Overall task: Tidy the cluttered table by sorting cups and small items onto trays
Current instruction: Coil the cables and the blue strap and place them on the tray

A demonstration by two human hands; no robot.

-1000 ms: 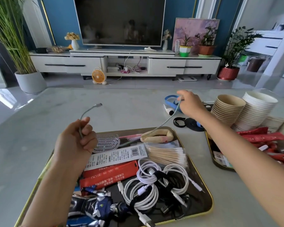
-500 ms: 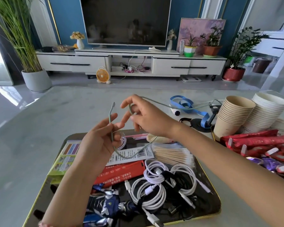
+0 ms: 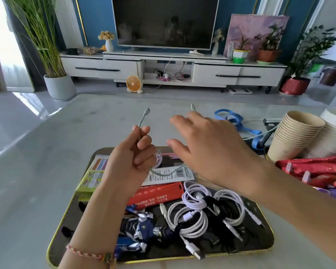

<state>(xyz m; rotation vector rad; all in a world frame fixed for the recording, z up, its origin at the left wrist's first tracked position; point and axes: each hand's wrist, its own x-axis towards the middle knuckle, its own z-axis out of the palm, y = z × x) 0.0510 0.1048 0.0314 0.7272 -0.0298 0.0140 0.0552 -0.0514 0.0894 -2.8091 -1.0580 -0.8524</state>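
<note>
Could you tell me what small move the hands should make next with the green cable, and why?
Probably bring the right hand over to the left hand so the green cable folds into a loop. Both plug ends stick up, one from each grip, with the slack sagging between them over the tray, where the white cables already lie coiled.

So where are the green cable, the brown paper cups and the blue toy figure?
green cable (image 3: 142, 121), head view, stretch above the left fist.
brown paper cups (image 3: 291, 138), head view, side of the stack.
blue toy figure (image 3: 142, 230), head view, its chest.
</note>
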